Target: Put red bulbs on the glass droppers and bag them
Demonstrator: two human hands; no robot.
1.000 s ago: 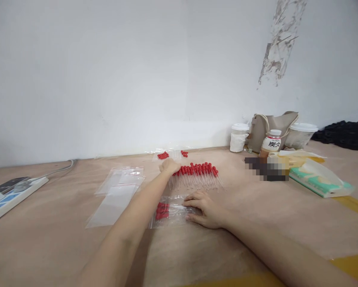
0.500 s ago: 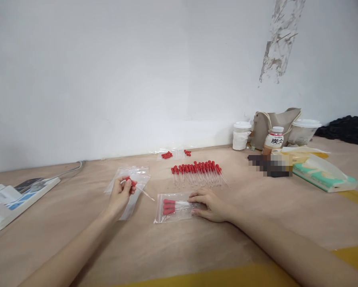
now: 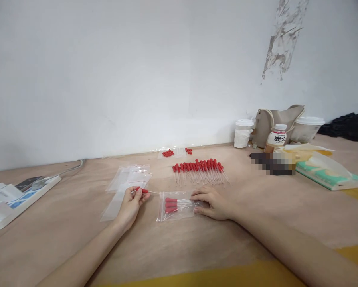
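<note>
Left hand [image 3: 132, 205] — pinching one dropper [image 3: 143, 191], now brought to bag [image 3: 184, 216], zip end; right hand [image 3: 216, 204] — unclenched, spread on bag; row [image 3: 197, 164] toward back edge of bench [image 3: 167, 247].

L hand [image 3: 130, 207] & R hand [image 3: 216, 203] both bare, w/ slim fingers [image 3: 198, 197]. L forearm [image 3: 89, 253] & R forearm [image 3: 280, 241] also bare up to view's edge, smooth, narrowing twd wrists [image 3: 234, 213]. Nails too small to tell.

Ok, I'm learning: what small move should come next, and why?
Probably ease the dropper into the bag holding similar ones: the left hand grips its red end, stem toward the bag's left edge, and the right hand rests on the bag.
</note>
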